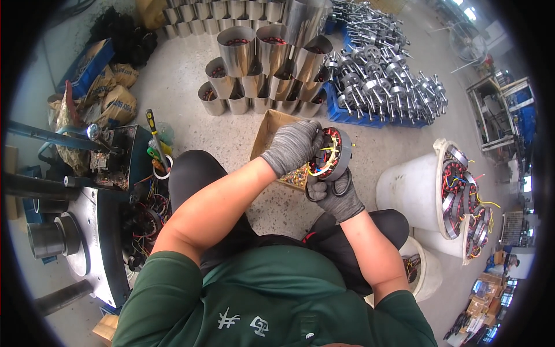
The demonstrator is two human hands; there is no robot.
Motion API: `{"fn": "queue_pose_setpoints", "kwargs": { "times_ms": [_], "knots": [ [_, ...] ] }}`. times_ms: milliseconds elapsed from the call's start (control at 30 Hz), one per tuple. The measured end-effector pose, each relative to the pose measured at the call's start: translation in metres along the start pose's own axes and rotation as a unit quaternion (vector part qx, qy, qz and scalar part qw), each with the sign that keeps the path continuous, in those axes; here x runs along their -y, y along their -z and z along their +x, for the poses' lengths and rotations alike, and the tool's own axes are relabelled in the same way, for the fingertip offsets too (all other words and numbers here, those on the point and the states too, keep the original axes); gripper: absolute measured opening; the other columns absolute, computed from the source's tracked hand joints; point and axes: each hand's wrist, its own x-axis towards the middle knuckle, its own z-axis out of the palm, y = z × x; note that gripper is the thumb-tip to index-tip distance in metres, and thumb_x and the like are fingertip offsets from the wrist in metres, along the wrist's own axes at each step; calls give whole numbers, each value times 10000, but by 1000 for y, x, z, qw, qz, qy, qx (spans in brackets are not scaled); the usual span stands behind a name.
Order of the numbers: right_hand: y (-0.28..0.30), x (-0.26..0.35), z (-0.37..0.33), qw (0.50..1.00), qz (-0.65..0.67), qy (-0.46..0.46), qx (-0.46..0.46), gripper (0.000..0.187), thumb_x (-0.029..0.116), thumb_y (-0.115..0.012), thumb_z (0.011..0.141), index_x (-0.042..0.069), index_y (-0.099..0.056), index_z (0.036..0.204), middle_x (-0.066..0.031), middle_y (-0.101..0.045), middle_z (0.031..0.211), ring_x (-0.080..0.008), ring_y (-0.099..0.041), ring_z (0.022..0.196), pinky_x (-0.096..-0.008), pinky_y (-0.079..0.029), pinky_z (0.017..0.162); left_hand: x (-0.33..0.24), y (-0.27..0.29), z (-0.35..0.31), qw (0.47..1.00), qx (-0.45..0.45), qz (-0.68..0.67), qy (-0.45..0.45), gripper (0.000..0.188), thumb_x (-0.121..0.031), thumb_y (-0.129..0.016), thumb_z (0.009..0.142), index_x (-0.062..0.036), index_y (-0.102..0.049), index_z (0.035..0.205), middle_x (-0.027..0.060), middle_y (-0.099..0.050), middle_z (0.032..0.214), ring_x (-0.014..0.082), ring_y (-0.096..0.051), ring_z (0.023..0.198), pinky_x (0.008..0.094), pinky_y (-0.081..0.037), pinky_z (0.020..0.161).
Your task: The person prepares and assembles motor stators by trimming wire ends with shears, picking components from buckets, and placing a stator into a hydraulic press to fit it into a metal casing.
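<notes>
Over a cardboard box [267, 124], my left hand [293, 147], in a grey knit glove, grips a motor stator [343, 155] by its near-left side. The stator is a grey ring with red and black windings inside and yellow and white leads. It is tilted, its open face toward my left hand. Just below it, my right hand [338, 202], gloved too, is closed around a pair of scissors [345, 184] whose black loop handles show. The blades are hidden behind the hand and stator. Small coloured scraps lie in the box.
Metal cylinders [236, 52] with windings inside are stacked ahead. Blue crates of shafted rotors [376, 87] stand far right. White buckets [404, 185] of stators are at my right. A press-like machine [95, 243] and a holder with screwdrivers [163, 168] stand left.
</notes>
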Motion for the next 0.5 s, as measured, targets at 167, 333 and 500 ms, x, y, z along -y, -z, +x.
{"fn": "queue_pose_setpoints", "kwargs": {
  "times_ms": [167, 333, 500],
  "knots": [
    [11, 14, 3, 992, 95, 1, 87, 318, 388, -558, 929, 104, -628, 1052, -121, -673, 796, -133, -557, 525, -239, -401, 434, -7, 3, 2, 997, 28, 74, -26, 254, -302, -601, 918, -51, -637, 896, 171, -660, 758, 377, -668, 712, 479, -527, 633],
    [3, 22, 2, 993, 27, 105, -39, 280, 355, -539, 914, 130, -637, 1050, -56, -673, 806, -120, -521, 517, -238, -388, 438, -26, 19, -8, 980, 59, 47, -184, 263, -309, -622, 905, -48, -620, 930, 166, -639, 777, 369, -653, 727, 461, -522, 618],
    [22, 43, 5, 989, 101, 96, -59, 370, 325, -570, 788, 114, -648, 1082, 0, -585, 752, -99, -517, 554, -247, -398, 502, 17, -14, -8, 923, -205, -325, -22, 224, -243, -565, 1007, -59, -618, 890, 41, -594, 736, 160, -558, 605, 300, -466, 588]
  ]
}}
